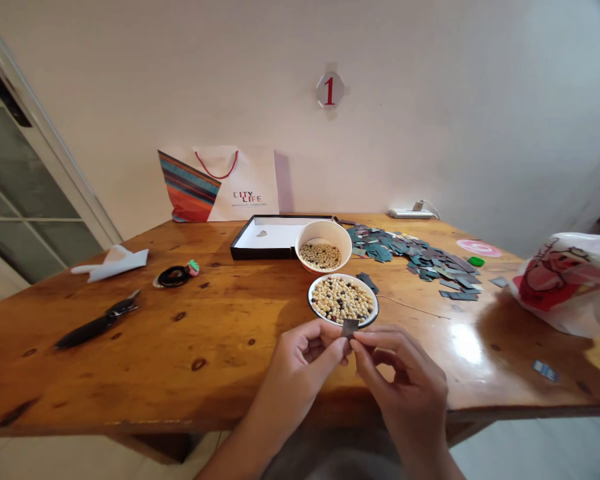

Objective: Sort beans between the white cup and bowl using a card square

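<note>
Between the thumbs and fingertips of both hands is a small dark rectangular piece (350, 327), held upright at the near rim of a white dish (310, 300). My left hand (310, 353) pinches its left side, and my right hand (400, 367) pinches its lower right. Pale round beans (343, 298), mixed with some dark ones, fill the dish. Just behind stands a white tub (323, 230) with more beans (320, 256) at its bottom. To the right of it spreads a loose pile of similar dark green and grey pieces (415, 253).
Behind the tub lies a shallow black-edged box (265, 253). A paper bag (250, 180) leans at the wall. Pruning shears (97, 323), a black coil (174, 275) and white tissue (117, 262) lie left. A plastic bag (565, 280) and a blue packet (545, 370) are right.
</note>
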`<move>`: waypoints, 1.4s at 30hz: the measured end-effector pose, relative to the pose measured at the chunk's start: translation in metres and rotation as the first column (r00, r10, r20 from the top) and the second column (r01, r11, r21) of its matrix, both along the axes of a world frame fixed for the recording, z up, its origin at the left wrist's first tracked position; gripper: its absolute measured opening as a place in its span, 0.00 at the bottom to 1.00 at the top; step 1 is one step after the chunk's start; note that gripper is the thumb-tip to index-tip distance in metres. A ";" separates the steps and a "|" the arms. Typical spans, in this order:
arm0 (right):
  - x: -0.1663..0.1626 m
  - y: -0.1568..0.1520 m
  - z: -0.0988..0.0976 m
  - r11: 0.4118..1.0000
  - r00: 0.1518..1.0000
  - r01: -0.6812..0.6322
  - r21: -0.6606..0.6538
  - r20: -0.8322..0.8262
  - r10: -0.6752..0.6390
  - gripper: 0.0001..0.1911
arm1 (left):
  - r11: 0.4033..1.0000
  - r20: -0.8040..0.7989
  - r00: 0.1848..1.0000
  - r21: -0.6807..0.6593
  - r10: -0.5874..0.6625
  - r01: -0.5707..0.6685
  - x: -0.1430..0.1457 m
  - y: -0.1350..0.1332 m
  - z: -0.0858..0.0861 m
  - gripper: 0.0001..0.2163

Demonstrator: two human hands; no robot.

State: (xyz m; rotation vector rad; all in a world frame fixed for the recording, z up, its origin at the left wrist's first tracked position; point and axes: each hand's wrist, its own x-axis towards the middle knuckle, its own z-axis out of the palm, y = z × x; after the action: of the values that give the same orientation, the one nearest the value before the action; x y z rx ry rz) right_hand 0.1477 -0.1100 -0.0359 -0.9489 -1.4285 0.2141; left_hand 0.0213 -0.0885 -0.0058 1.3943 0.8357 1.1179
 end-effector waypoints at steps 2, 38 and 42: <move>0.000 -0.001 0.000 1.000 1.000 0.012 0.011 0.027 -0.013 0.09 | 1.000 0.007 1.000 -0.001 0.006 -0.006 0.000 0.000 -0.001 0.05; 0.012 0.111 0.054 0.945 0.902 -0.209 0.253 0.423 0.086 0.06 | 0.889 -0.117 0.968 0.432 0.221 -0.151 -0.012 0.080 0.025 0.10; 0.014 0.113 0.052 0.939 0.892 -0.171 0.298 0.452 0.019 0.04 | 0.901 -0.146 0.973 0.422 0.181 -0.104 -0.010 0.079 0.024 0.09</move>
State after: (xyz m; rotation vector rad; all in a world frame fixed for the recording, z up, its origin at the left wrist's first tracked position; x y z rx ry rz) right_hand 0.1620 0.0027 0.0165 -0.6684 -1.8652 -0.1839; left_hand 0.0115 -0.0099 0.0186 1.8318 0.8750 1.3499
